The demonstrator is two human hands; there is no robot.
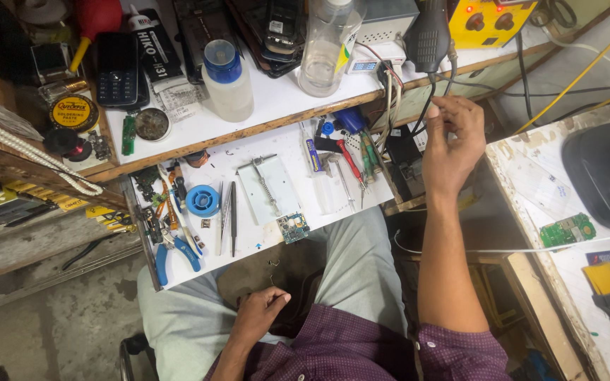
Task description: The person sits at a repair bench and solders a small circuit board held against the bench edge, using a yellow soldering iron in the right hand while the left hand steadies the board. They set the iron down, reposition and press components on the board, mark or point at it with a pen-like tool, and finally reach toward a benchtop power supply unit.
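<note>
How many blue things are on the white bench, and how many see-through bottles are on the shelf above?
Blue solder spool: 1
Blue-handled pliers: 1
Small blue circuit board: 1
Clear bottles: 2, one with a blue cap and a taller one
Total: 5

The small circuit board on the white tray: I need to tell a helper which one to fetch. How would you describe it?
Find the white work tray over the person's lap. At its near edge, just below the metal board holder, lies the small circuit board. It is the only square blue-green piece there; the things beside it are long tools.
</note>
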